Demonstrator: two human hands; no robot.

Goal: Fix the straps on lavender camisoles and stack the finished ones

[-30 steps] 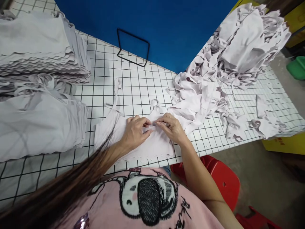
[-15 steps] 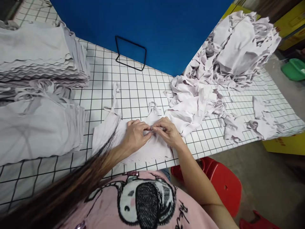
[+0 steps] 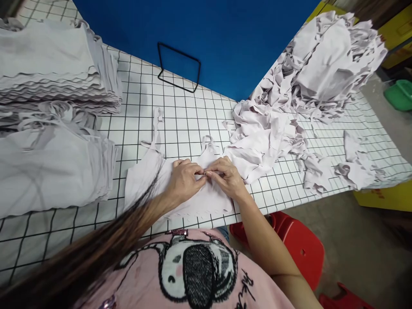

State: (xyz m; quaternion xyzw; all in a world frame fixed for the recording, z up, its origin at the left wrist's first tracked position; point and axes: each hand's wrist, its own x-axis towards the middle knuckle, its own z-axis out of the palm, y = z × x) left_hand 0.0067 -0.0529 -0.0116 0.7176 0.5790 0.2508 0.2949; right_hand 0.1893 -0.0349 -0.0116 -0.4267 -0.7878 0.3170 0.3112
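Observation:
A pale lilac strappy garment [image 3: 144, 176] lies flat on the white gridded table [image 3: 180, 116] right in front of me. My left hand [image 3: 184, 182] and my right hand [image 3: 227, 178] meet over its upper middle. Both pinch the fabric with fingertips pressed together, and a small shiny thing shows between them, too small to name. The garment's two thin straps [image 3: 157, 124] stretch away from me across the grid.
Neat stacks of the same fabric [image 3: 48, 77] fill the left side. A tangled heap of garments [image 3: 305, 81] covers the right. A black wire stand [image 3: 178, 68] is at the back by the blue wall. A red stool [image 3: 302, 249] sits below the table edge.
My hands have stayed pinched on the same spot of the garment; only the fingertips have shifted slightly. The view has wobbled a little.

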